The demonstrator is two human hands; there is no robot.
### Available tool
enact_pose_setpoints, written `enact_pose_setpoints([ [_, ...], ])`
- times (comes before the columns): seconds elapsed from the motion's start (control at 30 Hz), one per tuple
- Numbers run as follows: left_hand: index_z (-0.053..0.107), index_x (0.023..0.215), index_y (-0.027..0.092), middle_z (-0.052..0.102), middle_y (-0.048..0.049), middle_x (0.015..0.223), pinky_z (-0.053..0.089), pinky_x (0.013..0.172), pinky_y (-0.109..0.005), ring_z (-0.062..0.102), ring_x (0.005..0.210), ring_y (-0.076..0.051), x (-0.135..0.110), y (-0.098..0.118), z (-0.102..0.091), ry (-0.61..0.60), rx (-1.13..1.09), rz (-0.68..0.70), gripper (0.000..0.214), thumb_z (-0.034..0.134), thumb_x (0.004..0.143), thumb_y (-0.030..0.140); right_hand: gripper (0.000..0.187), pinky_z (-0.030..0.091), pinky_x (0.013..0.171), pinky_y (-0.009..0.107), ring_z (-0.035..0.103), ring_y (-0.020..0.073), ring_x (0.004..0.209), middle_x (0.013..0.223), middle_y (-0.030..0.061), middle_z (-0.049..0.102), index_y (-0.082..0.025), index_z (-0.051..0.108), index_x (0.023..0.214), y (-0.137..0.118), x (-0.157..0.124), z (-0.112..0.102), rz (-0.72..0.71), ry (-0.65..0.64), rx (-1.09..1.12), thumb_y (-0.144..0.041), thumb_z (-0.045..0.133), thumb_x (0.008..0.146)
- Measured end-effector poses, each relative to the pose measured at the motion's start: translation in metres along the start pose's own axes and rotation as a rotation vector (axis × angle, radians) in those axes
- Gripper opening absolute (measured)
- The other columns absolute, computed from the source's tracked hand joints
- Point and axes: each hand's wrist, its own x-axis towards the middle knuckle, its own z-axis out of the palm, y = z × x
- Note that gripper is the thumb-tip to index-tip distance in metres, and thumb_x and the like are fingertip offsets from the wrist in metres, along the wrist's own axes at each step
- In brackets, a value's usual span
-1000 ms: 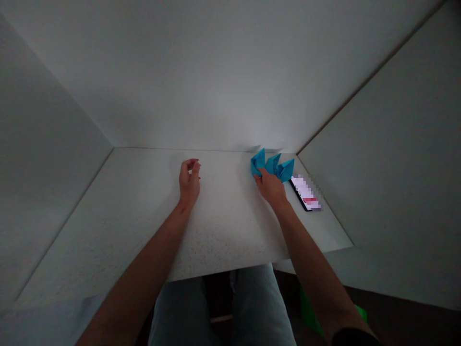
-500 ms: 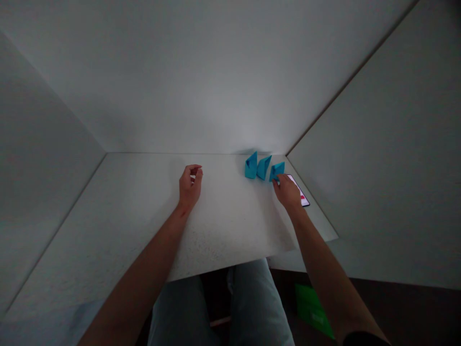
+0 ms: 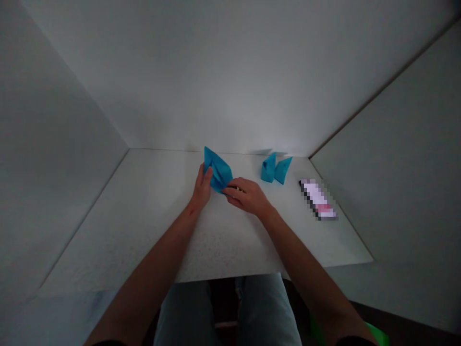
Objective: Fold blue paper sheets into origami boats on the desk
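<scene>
1. While the left hand (image 3: 202, 188) pinches the left side of a folded blue paper (image 3: 219, 170) between thumb and fingers, the right hand's (image 3: 249, 196) fingers hold its lower right edge.
2. Beyond and right of the right fingers, a second blue piece (image 3: 268, 170) stands just beside a third blue piece (image 3: 283, 170).
3. Farther right of those fingers lies a lit phone (image 3: 318, 199).
4. Beneath both hands spreads a white table (image 3: 230, 250).
</scene>
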Motion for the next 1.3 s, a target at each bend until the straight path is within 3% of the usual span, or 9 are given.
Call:
enact_pose_setpoints([
  [0.13,0.069,0.119,0.024,0.074,-0.0078,0.115,0.059,0.093,-0.038,0.071,0.103,-0.024,0.009,-0.004,-0.002,0.113,-0.013,-0.038,0.062,0.072,0.086,0.077,0.025,0.057,0.089,0.036,0.07,0.0222,0.101,0.112,0.0097,0.075,-0.027,0.076,0.116,0.007,0.004,0.021,-0.047,-0.039,0.16,-0.044,0.06,0.109],
  [0.2,0.071,0.119,0.026,0.075,-0.007,0.113,0.059,0.092,-0.038,0.071,0.101,-0.024,0.008,-0.004,-0.001,0.101,0.036,-0.05,0.055,0.072,0.089,0.072,0.039,0.058,0.09,0.037,0.069,0.0238,0.105,0.118,0.0112,0.072,-0.027,0.074,0.124,0.009,0.0,0.021,-0.003,-0.018,0.294,-0.059,0.064,0.104],
  [0.3,0.073,0.124,0.027,0.075,-0.0076,0.114,0.06,0.089,-0.036,0.071,0.1,-0.024,0.002,0.001,0.001,0.006,0.117,-0.011,0.047,0.072,0.093,0.064,0.048,0.058,0.083,0.035,0.067,0.0236,0.104,0.119,0.0119,0.069,-0.026,0.071,0.132,0.011,-0.006,0.019,0.2,0.11,0.425,-0.064,0.061,0.103],
  [0.5,0.072,0.133,0.028,0.073,-0.008,0.114,0.056,0.072,-0.029,0.068,0.085,-0.019,-0.011,0.012,0.005,-0.237,0.233,0.002,0.046,0.069,0.098,0.058,0.03,0.047,0.068,0.031,0.058,0.0163,0.072,0.093,0.0034,0.072,-0.024,0.071,0.119,0.015,-0.005,0.026,0.606,0.239,0.429,-0.049,0.066,0.103],
  [0.7,0.068,0.135,0.027,0.072,-0.0082,0.114,0.054,0.064,-0.025,0.067,0.085,-0.018,-0.017,0.017,0.007,-0.282,0.339,0.056,0.043,0.062,0.104,0.056,0.036,0.042,0.058,0.03,0.051,0.013,0.058,0.096,0.0027,0.076,-0.024,0.071,0.113,0.015,0.0,0.033,0.809,0.337,0.531,-0.056,0.072,0.097],
  [0.93,0.065,0.138,0.027,0.068,-0.0113,0.129,0.053,0.057,-0.02,0.071,0.102,-0.02,-0.019,0.012,0.009,-0.337,0.419,0.159,0.042,0.071,0.098,0.042,0.034,0.046,0.065,0.03,0.059,0.0179,0.075,0.086,0.0024,0.069,-0.025,0.068,0.094,0.014,0.004,0.033,0.783,0.395,0.62,-0.057,0.059,0.104],
  [1.13,0.062,0.137,0.028,0.064,-0.011,0.139,0.063,0.076,-0.028,0.072,0.115,-0.022,-0.015,0.012,0.005,-0.185,0.43,0.258,0.04,0.071,0.1,0.041,0.031,0.049,0.066,0.03,0.059,0.0173,0.076,0.083,0.0008,0.061,-0.025,0.059,0.084,0.021,0.002,0.032,0.749,0.393,0.658,-0.051,0.061,0.1],
  [1.3,0.066,0.134,0.028,0.068,-0.009,0.136,0.065,0.086,-0.032,0.071,0.12,-0.021,-0.016,0.019,0.005,-0.212,0.447,0.357,0.034,0.071,0.102,0.039,0.026,0.051,0.064,0.028,0.059,0.0162,0.071,0.08,-0.0003,0.062,-0.025,0.062,0.086,0.021,0.001,0.031,0.782,0.335,0.687,-0.048,0.062,0.096],
])
